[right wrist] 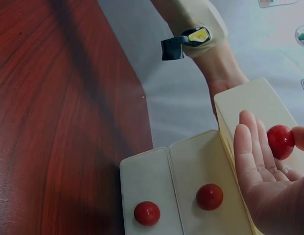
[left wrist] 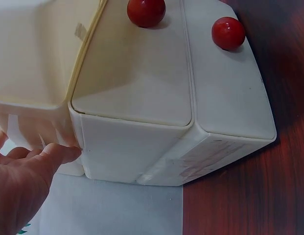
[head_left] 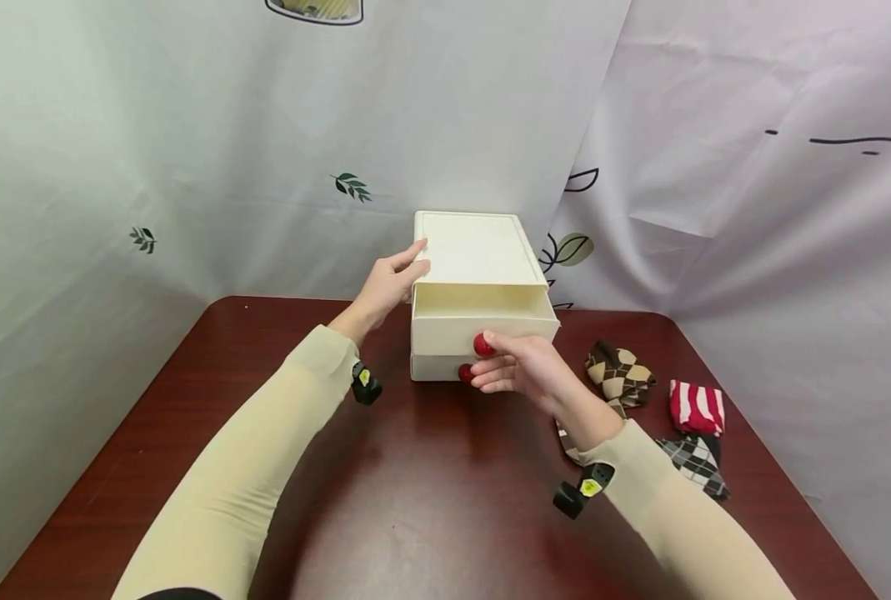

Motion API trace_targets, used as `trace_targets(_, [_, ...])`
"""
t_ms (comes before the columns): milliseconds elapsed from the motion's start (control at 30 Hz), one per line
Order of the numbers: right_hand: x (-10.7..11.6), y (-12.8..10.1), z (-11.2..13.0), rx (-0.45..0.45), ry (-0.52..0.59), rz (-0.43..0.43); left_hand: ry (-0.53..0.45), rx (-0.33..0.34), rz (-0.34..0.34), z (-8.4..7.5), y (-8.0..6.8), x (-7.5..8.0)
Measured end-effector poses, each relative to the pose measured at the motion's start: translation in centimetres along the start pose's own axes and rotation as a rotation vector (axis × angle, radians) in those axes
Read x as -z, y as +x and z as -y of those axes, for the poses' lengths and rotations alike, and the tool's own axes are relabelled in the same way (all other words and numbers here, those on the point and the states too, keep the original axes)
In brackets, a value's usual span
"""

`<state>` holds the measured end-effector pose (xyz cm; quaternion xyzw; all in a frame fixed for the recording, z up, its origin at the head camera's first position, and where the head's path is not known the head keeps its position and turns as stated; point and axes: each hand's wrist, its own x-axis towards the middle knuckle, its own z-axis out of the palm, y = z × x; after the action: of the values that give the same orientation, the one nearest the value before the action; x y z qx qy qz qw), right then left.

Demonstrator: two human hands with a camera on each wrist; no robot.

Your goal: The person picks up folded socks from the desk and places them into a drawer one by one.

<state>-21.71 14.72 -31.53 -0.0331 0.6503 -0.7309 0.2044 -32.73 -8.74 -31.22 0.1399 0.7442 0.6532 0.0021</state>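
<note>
A small white drawer unit [head_left: 483, 246] stands at the back of the table. Its top drawer [head_left: 445, 335] is pulled out toward me, and the part of its inside that shows holds nothing. My right hand [head_left: 523, 367] pinches that drawer's red round knob [right wrist: 280, 142] between thumb and index finger, the other fingers held out straight. Two more red knobs, the middle one [right wrist: 209, 197] and the lowest one [right wrist: 147, 213], sit on the closed drawers below. My left hand [head_left: 388, 287] rests against the unit's left side, fingertips at the top edge.
Right of the unit lie a brown and cream argyle cloth item [head_left: 618, 375], a red and white striped one [head_left: 696, 408] and a black and grey argyle one [head_left: 696, 462]. A pale printed curtain [head_left: 265, 167] hangs behind the dark red wooden table [head_left: 385, 517].
</note>
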Motion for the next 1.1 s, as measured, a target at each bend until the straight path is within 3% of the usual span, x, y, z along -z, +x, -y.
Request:
trace_targets(700, [-0.1,-2.6,-1.0,0.026,-0.050,0.044,-0.018,-0.015,0.001,0.1,-0.1,0.0])
trace_targets(1100, [-0.3,-4.0,-1.4,0.036,-0.026,0.062,-0.056,0.030,0.031,-0.2,0.2,0.0])
